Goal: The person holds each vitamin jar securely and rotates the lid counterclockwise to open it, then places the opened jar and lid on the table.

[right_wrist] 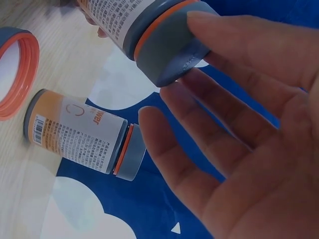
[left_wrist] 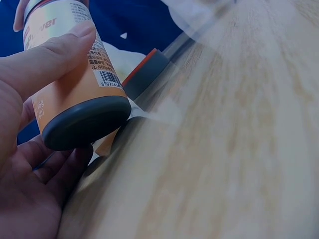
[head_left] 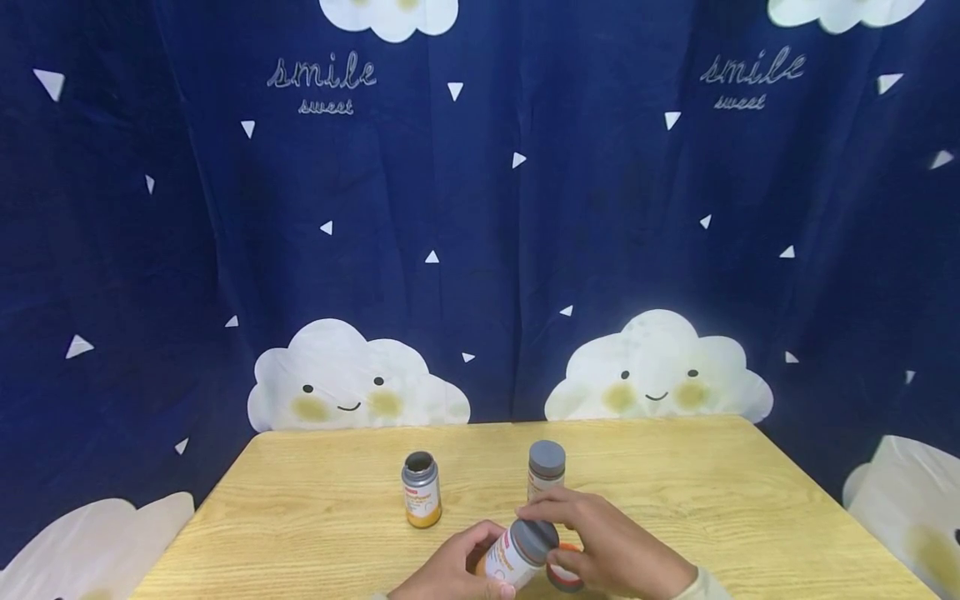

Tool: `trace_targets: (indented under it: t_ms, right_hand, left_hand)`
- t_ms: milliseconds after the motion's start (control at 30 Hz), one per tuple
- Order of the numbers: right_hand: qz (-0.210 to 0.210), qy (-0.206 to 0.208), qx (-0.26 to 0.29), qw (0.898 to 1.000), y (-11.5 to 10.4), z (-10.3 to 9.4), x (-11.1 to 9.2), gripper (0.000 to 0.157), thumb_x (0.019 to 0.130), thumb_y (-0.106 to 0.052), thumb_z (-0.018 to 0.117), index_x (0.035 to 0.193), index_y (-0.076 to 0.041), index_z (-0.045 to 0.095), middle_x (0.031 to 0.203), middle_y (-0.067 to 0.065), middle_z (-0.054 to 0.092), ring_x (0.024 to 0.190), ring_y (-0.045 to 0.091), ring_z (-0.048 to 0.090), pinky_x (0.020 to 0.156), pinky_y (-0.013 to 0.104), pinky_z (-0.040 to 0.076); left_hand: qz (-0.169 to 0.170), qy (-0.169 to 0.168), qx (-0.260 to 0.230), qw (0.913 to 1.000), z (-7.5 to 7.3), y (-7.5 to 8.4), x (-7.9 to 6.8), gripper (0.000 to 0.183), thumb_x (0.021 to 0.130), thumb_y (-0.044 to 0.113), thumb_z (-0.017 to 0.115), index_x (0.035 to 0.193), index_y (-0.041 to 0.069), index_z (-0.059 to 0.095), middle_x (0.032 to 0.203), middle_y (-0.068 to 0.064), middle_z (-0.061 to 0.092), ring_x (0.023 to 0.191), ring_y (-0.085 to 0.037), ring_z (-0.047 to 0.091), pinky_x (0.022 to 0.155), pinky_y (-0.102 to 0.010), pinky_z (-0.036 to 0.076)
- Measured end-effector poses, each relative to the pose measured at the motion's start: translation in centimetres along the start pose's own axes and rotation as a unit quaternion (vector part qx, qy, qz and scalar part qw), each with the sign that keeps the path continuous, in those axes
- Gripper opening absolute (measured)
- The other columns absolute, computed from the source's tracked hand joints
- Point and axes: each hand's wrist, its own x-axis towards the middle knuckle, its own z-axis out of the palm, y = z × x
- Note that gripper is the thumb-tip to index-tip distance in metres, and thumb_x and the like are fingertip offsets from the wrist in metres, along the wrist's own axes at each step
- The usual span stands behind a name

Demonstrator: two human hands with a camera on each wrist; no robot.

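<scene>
My left hand [head_left: 453, 571] grips a small supplement bottle [head_left: 506, 562] with a white and orange label, tilted just over the table. Its base points toward the left wrist camera, with the thumb across the label. On the bottle's grey cap [head_left: 535, 542], the thumb and a finger of my right hand [head_left: 618, 542] pinch opposite sides. The right hand's other fingers stay spread off the cap in the right wrist view, where an orange ring [right_wrist: 157, 25] shows beneath it. A loose grey cap [right_wrist: 31, 64] with an orange inside lies on the table below that hand.
A capped bottle [head_left: 547, 461] of the same kind stands just behind the right hand. Farther left, an uncapped bottle [head_left: 422, 496] stands upright on the wooden table [head_left: 315, 508]. A dark blue curtain [head_left: 480, 208] with clouds hangs behind the table.
</scene>
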Motion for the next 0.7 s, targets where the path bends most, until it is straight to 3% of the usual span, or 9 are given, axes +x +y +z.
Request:
trace_targets:
  t_ms: [200,400,533,700]
  right_hand:
    - [0.031,-0.007,0.021,0.999,0.0,0.0,0.1,0.052,0.076,-0.006,0.079,0.122,-0.024,0.063,0.122,-0.011,0.058,0.102,0.007,0.056,0.086,0.028,0.051]
    - [0.049,0.044,0.011,0.998,-0.3,0.5,0.3,0.033,0.084,-0.036,0.074,0.113,-0.026,0.06,0.104,-0.013,0.059,0.091,0.006,0.057,0.078,0.029,0.051]
    - [0.109,0.06,0.007,0.992,-0.4,0.8,0.4,0.03,0.087,-0.054,0.063,0.104,-0.029,0.059,0.093,-0.016,0.059,0.085,0.005,0.057,0.073,0.029,0.05]
    - [0.161,0.056,0.004,0.985,-0.5,1.0,0.6,0.037,0.086,-0.06,0.06,0.103,-0.028,0.065,0.088,-0.017,0.063,0.079,0.003,0.058,0.064,0.027,0.048]
  left_hand:
    - [0.003,0.002,0.011,0.9999,-0.1,0.1,0.1,0.047,0.088,0.02,0.071,0.13,0.009,0.052,0.119,-0.006,0.06,0.107,-0.021,0.059,0.089,-0.03,0.048]
    - [0.007,0.005,0.02,0.9998,-0.1,0.2,0.1,0.047,0.088,0.023,0.072,0.129,0.01,0.053,0.118,-0.005,0.061,0.106,-0.021,0.059,0.089,-0.029,0.048]
    - [-0.009,0.005,0.006,0.9999,-0.1,0.1,0.1,0.044,0.088,0.021,0.071,0.128,0.012,0.053,0.118,-0.004,0.061,0.106,-0.021,0.059,0.089,-0.029,0.048]
    - [-0.011,0.006,0.001,0.9999,0.0,0.0,0.1,0.044,0.088,0.02,0.071,0.128,0.013,0.054,0.118,-0.004,0.061,0.106,-0.021,0.059,0.09,-0.029,0.048]
